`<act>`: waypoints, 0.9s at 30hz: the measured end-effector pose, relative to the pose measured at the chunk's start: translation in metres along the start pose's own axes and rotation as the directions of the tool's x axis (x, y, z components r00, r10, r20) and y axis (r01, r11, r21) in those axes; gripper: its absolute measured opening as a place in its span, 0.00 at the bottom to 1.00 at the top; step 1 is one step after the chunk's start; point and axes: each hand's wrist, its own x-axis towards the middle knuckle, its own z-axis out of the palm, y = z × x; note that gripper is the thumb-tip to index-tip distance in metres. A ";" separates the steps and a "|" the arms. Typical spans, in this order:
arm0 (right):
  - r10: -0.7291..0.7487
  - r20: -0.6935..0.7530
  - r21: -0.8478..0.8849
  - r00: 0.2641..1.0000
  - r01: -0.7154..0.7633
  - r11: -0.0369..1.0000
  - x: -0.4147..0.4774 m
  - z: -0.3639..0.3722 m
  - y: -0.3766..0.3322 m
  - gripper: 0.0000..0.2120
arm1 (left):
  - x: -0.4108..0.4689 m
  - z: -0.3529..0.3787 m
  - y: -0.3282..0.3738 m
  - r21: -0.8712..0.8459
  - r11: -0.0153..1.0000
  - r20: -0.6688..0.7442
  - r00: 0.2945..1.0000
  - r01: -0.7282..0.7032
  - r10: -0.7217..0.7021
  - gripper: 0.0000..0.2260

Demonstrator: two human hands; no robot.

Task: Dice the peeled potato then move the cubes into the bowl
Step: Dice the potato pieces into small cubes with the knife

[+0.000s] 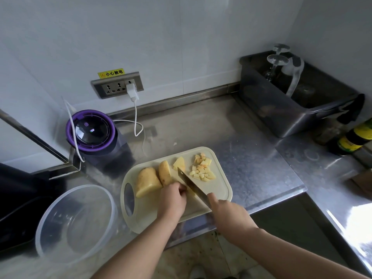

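A cream cutting board [221, 188] lies on the steel counter. On it rest a large potato half [148, 181], a thinner potato slab [165, 172], a small wedge [179, 163] and a pile of several potato cubes [202, 168] at the far right. My left hand [174, 198] has its fingers curled over a potato piece next to the blade; that piece is mostly hidden. My right hand [227, 214] grips the handle of a knife [193, 185], index finger along the spine, blade pointing away. A clear plastic bowl [50, 222] stands empty left of the board.
A purple-rimmed appliance [91, 130] with a white cable stands behind the board by a wall socket [117, 85]. A dark bin [291, 109] with glasses sits at the back right, bottles [354, 137] beside it. The counter's front edge runs just below the board.
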 end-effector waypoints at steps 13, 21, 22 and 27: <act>-0.048 -0.015 0.018 0.999 0.048 0.999 -0.012 0.004 -0.006 0.24 | 0.001 0.001 -0.007 -0.057 0.995 0.003 0.997 0.078 -0.078 0.06; -0.040 0.026 0.014 0.999 0.039 0.999 -0.004 0.009 -0.008 0.28 | 0.000 0.000 -0.005 -0.004 0.998 -0.005 0.998 0.060 -0.060 0.07; -0.036 0.039 0.028 0.999 0.035 0.999 -0.004 0.010 -0.008 0.28 | 0.000 -0.001 -0.005 0.005 0.998 -0.008 0.998 0.057 -0.057 0.07; -0.004 0.052 0.032 0.999 0.002 0.999 0.000 0.008 -0.006 0.28 | -0.001 -0.003 -0.005 -0.002 1.000 0.015 1.000 0.018 -0.018 0.06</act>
